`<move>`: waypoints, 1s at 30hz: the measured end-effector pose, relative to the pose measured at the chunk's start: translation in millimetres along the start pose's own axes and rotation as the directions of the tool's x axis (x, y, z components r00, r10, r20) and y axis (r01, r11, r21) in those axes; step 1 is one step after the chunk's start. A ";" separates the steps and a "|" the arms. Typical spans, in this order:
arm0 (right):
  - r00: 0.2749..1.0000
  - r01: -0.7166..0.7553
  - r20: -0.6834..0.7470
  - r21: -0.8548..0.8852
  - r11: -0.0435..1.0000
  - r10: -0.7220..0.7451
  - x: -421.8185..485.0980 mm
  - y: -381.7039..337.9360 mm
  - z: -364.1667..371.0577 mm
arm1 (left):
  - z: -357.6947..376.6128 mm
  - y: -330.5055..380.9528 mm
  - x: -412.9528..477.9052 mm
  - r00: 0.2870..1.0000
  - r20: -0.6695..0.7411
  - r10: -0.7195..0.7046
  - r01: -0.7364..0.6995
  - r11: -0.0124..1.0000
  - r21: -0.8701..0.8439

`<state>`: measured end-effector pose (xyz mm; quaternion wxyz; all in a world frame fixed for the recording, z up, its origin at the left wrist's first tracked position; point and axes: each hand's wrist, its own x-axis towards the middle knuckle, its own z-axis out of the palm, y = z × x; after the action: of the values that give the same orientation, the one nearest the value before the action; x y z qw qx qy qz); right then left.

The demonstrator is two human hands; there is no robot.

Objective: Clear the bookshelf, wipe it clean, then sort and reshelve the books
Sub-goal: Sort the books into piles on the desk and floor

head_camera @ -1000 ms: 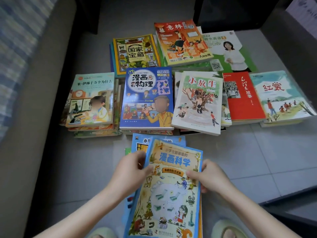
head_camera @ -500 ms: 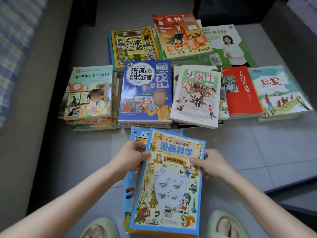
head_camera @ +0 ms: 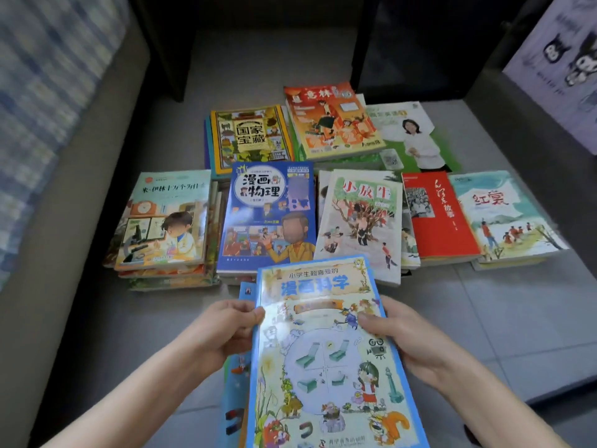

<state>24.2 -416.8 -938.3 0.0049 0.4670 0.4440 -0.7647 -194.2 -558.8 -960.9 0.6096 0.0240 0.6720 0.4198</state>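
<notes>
My left hand grips the comic science book by its left edge; my right hand grips the right edge; the book sits between them, over a blue book, just short of the blue physics book.

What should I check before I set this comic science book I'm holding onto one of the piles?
1. Left hand grips the comic science book at its left edge: ok.
2. Right hand grips its right edge: ok.
3. Book lifted free of the blue books beneath it: cannot tell.
4. Cover of the comic physics book, the likely matching pile, has nothing loose on it: ok.
5. Microscope-cover pile stacked evenly: not ok, lower books jut out.
</notes>
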 end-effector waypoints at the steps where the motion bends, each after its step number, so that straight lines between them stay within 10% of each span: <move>1: 1.000 0.009 0.009 0.019 1.000 -0.009 -1.3 -4.5 1.1 | -0.6 3.8 2.2 1.000 -0.003 -0.003 0.003 0.999 -0.036; 6: 0.986 0.139 -0.100 0.021 0.990 -0.136 -0.4 -29.7 1.3 | 9.1 40.5 -4.2 0.991 -0.007 0.133 -0.133 0.991 -0.016; 10: 0.879 0.351 -0.288 -0.151 0.924 -0.381 -8.7 -59.3 -6.9 | 1.4 55.4 4.6 0.909 -0.214 0.357 -0.263 0.891 0.369; 14: 0.783 0.450 -0.306 -0.322 0.833 -0.542 -33.2 -79.9 -30.0 | -8.5 24.1 3.4 0.885 -0.260 0.387 -0.092 0.691 0.717; 22: 0.975 0.030 -0.210 -0.205 0.978 -0.074 -17.0 -13.0 -20.6 | 12.5 -47.2 -6.4 0.964 -0.215 0.157 0.000 0.809 0.588; 30: 0.912 -0.212 -0.403 -0.319 0.924 0.070 2.4 71.4 12.5 | 37.2 -50.9 -4.9 0.972 -0.194 0.130 0.017 0.789 0.614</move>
<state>44.1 -467.6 -986.1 0.0582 0.6305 0.5316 -0.5626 -137.4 -574.4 -983.7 0.4754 0.1920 0.8354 0.1981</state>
